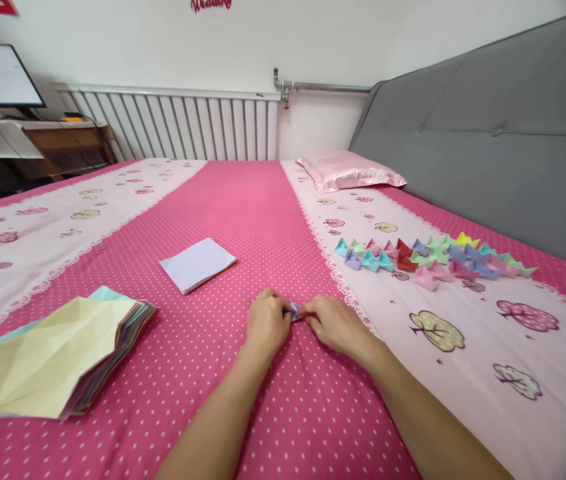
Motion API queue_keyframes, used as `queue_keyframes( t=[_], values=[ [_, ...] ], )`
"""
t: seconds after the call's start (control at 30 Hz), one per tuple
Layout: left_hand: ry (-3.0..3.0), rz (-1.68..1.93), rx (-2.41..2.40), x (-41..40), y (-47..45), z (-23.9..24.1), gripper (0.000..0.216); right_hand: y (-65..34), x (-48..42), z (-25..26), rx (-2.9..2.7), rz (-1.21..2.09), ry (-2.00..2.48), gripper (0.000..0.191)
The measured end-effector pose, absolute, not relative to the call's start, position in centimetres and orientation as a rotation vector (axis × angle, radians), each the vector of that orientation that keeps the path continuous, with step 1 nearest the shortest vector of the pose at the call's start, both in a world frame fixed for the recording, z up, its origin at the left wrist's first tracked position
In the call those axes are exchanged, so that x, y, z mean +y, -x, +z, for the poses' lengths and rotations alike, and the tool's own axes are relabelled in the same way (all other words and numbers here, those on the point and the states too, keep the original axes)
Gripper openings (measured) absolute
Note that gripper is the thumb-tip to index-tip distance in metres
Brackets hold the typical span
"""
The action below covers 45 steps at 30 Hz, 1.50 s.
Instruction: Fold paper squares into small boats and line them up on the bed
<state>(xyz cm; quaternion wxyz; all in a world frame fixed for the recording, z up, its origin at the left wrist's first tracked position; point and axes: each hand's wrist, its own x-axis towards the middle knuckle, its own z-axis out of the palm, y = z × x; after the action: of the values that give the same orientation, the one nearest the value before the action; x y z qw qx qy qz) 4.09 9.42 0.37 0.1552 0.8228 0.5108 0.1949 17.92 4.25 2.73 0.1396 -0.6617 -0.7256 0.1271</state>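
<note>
Between my two hands is a small piece of folded lavender paper point(293, 311), mostly hidden by the fingers. My left hand point(269, 319) grips it from the left, fingers curled. From the right, my right hand point(335, 323) pinches its other side between thumb and fingers. Both hands rest low over the pink dotted bedspread point(243, 200). Ahead and to the left lies a stack of square lavender paper point(199, 264). Over on the right, several small folded paper boats point(433, 259) in many colours stand in rows.
At the near left lies a thick pile of larger creased paper sheets point(47, 353), a pale yellow one on top. A pink pillow point(347, 171) sits by the grey headboard point(487, 127). A radiator point(177, 123) runs along the wall; a monitor point(0, 77) stands far left.
</note>
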Motion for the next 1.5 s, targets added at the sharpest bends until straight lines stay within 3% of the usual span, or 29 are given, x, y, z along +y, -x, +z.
queue_keyframes(
  t=[0.1, 0.27, 0.47, 1.5],
  values=[
    [-2.349, 0.562, 1.492, 9.3, -4.1, 0.5, 0.017, -18.0, 4.4, 2.9, -2.020, 0.422, 1.884, 0.018],
    [-2.373, 0.550, 1.532, 9.1, -4.2, 0.7, 0.018, -17.9, 5.0, 2.3, -1.876, 0.345, 2.010, 0.035],
    [-2.405, 0.547, 1.542, 9.1, -4.3, 0.7, 0.019, -17.0, 5.2, 1.4, -1.736, 0.270, 2.134, 0.019],
    [-2.595, 0.443, 1.640, 8.8, -4.2, 1.7, 0.025, -15.6, 5.4, 0.6, -1.816, 0.108, 2.218, 0.020]
  ],
)
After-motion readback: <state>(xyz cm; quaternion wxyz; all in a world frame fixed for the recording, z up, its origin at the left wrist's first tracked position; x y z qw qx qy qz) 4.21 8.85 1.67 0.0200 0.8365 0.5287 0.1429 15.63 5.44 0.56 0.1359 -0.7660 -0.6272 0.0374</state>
